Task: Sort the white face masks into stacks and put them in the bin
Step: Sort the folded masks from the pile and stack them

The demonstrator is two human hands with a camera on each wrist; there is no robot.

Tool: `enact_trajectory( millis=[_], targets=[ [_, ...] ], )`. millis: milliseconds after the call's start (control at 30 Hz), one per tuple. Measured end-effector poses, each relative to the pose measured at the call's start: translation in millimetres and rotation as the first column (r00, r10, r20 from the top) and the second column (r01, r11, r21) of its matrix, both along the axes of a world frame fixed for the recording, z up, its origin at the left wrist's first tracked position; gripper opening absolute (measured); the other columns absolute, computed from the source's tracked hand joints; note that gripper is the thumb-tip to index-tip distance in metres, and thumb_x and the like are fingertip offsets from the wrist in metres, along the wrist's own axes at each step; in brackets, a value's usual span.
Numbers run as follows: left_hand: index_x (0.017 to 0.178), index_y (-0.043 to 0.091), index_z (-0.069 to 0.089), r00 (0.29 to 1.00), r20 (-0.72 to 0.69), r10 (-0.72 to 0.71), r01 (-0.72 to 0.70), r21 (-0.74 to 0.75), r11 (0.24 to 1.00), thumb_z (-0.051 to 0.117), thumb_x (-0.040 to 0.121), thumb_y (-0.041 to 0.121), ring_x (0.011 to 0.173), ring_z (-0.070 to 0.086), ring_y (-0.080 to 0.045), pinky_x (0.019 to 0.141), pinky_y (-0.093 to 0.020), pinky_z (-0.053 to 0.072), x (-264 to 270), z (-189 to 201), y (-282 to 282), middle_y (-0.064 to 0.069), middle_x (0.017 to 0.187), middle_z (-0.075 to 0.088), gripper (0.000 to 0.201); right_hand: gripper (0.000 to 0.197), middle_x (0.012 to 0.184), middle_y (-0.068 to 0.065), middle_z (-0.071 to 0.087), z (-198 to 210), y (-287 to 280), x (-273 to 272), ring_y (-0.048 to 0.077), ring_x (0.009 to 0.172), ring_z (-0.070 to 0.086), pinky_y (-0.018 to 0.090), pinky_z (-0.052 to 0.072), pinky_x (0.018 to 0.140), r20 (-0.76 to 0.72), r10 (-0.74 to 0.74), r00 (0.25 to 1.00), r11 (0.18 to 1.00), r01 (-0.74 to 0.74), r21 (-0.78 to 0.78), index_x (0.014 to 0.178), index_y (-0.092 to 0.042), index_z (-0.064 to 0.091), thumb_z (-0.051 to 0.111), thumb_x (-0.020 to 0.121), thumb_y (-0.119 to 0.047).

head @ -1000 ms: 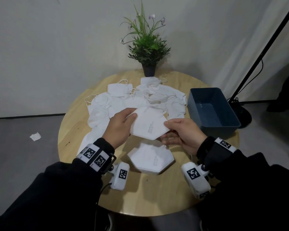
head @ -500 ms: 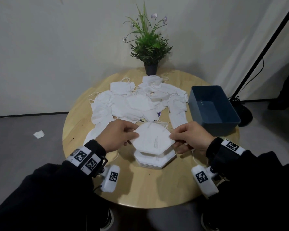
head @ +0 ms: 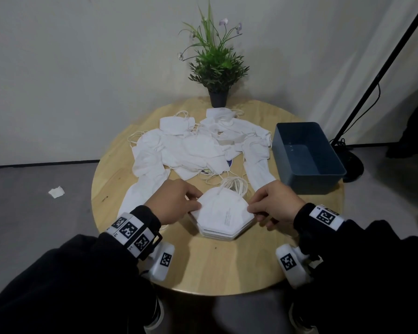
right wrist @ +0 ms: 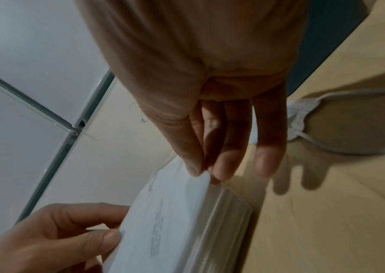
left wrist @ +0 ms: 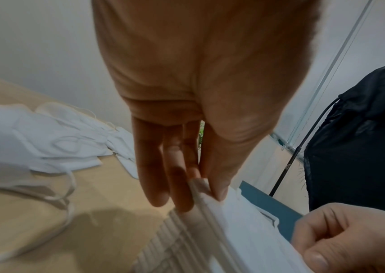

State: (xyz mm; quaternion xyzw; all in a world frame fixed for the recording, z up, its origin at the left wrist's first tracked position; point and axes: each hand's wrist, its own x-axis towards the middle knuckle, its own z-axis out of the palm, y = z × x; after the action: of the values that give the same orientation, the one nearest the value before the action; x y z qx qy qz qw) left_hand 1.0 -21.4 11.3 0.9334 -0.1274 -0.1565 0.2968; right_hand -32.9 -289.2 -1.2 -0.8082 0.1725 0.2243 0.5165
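A neat stack of folded white masks (head: 223, 225) lies on the round wooden table (head: 215, 268) in front of me. The top mask (head: 223, 209) lies on the stack, held at both ends. My left hand (head: 195, 204) pinches its left edge between thumb and fingers (left wrist: 219, 192). My right hand (head: 252, 209) pinches the right corner, thumb against fingers (right wrist: 221, 170). Behind the stack spreads a loose heap of unsorted masks (head: 191, 150). The dark blue bin (head: 307, 174) stands at the right with nothing visible inside.
A potted plant (head: 215, 68) stands at the table's far edge. A black stand pole (head: 384, 68) and its base are behind the bin. Ear loops (head: 234, 184) trail just beyond the stack. A paper scrap (head: 56, 192) lies on the floor at the left.
Both hands have brought the held mask down and toward me, from above the table onto the top of the stack.
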Motion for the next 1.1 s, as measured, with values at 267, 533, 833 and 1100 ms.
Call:
enact_trajectory(
  millis=[267,533,833,1100],
  targets=[
    [0.101,0.021,0.082,0.998,0.018,-0.052,0.051,0.070,0.996,0.072,0.092,0.018,0.093,0.069,-0.014,0.088,-0.037,0.054,-2,2,-3,0.000,0.098,0.078,0.014,0.006,0.063,0.020,0.069,-9,3,1,0.027,0.055,0.058,0.034,0.044,0.054,0.038,0.013,0.999,0.996,-0.009,-0.091,0.087,-0.005,0.073,0.078,0.084,-0.003],
    [0.147,0.026,0.055,0.992,-0.020,-0.121,0.122,0.177,0.977,0.086,0.078,0.049,0.104,0.065,-0.009,0.096,-0.035,0.053,0,6,5,0.012,0.120,0.066,0.079,0.021,0.091,0.007,0.078,-2,6,-1,0.019,0.074,0.072,0.032,0.057,0.065,0.082,0.234,0.969,0.926,-0.196,-0.322,0.102,-0.018,0.075,0.067,0.084,-0.010],
    [0.107,0.030,0.052,0.985,-0.047,-0.167,0.171,0.449,0.877,0.089,0.066,0.048,0.093,0.062,-0.019,0.068,-0.030,0.047,-9,-23,-10,0.002,0.101,0.062,0.058,0.040,0.110,0.000,0.072,-11,24,-10,0.023,0.101,0.067,0.037,0.058,0.087,0.010,0.522,0.853,0.691,-0.416,-0.592,0.113,-0.022,0.065,0.082,0.077,-0.026],
    [0.084,0.035,0.044,0.985,-0.024,-0.172,0.165,0.446,0.880,0.089,0.062,0.051,0.088,0.057,-0.018,0.058,-0.029,0.037,-7,-27,-6,0.011,0.085,0.051,0.053,0.036,0.109,0.002,0.073,-10,26,-10,0.025,0.101,0.067,0.040,0.058,0.090,0.012,0.532,0.846,0.678,-0.418,-0.605,0.111,-0.022,0.067,0.079,0.079,-0.030]
  ],
)
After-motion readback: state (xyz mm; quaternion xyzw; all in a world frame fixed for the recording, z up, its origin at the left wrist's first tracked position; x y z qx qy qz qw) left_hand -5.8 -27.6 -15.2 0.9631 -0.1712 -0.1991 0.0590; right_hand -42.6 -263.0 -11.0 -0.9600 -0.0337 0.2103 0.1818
